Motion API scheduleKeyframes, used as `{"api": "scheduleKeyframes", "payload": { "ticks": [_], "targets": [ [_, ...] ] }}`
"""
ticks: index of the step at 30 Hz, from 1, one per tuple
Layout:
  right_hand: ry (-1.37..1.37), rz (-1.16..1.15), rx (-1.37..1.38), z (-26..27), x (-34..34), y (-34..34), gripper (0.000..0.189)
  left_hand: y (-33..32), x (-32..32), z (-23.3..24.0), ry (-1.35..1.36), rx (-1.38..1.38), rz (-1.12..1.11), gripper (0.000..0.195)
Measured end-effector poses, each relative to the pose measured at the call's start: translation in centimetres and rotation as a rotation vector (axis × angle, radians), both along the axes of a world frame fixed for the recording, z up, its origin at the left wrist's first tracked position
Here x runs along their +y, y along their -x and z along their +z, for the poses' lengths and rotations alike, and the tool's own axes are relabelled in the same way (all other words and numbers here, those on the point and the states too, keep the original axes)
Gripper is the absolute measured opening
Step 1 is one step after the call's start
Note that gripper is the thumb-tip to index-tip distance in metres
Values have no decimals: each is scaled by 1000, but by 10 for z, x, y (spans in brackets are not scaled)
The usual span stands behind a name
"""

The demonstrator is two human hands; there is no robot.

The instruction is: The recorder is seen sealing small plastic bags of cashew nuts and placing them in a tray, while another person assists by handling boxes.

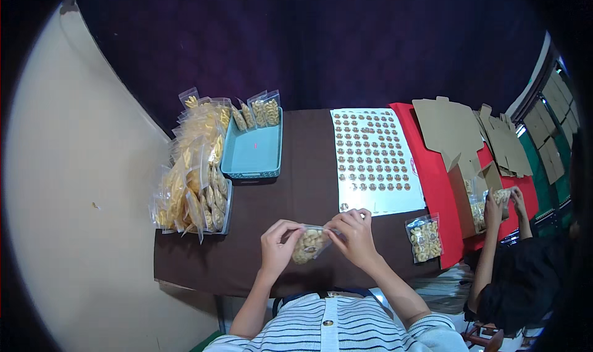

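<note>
Between my two hands hangs a clear zip bag of pale curled snacks (309, 246), with a round sticker on its front. My left hand (280, 245) pinches the bag's top left corner between thumb and fingers. At the top right, my right hand (354, 236) grips the same edge with thumb and fingers. The bag is above the brown tablecloth (305, 189), near the table's front edge. Beyond my right hand lies a white sheet of round stickers (377, 199), with some gaps in its rows. Another filled zip bag (424, 239) lies flat to the right.
A heaped tray of snack bags (194, 180) stands at the left. Beside it, a teal basket (252, 152) holds several bags at its far end. On red cloth (435, 185) at right, a co-worker's hands (505, 206) hold a bag over an open cardboard box (461, 199).
</note>
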State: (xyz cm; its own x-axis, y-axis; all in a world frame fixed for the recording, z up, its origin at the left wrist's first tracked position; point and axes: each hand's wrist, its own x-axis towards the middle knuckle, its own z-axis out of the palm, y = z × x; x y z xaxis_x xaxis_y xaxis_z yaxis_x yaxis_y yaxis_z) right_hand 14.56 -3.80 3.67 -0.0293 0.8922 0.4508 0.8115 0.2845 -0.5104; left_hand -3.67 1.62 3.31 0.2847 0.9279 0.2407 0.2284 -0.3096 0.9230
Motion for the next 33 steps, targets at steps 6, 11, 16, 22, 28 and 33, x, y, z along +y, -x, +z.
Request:
{"api": "scheduleKeyframes", "payload": {
  "ticks": [6,11,16,22,28,33],
  "targets": [
    [17,-2,11,-6,-4,-4,7,8,5,-2,-23,-8,1,4],
    [48,3,48,-9,-5,-5,8,6,10,-5,44,-18,43,3],
    [26,-17,180,-16,-3,-2,7,4,18,-24,106,-98,-14,11],
    [14,-193,529,-27,2,5,7,-17,-8,-27,-128,86,2,38],
    [100,-122,682,-19,-2,27,21,-27,-19,-34,-143,74,-118,36],
    [24,-163,457,-18,-7,22,33,-19,-7,-27,87,-52,-60,16]
  ]
}}
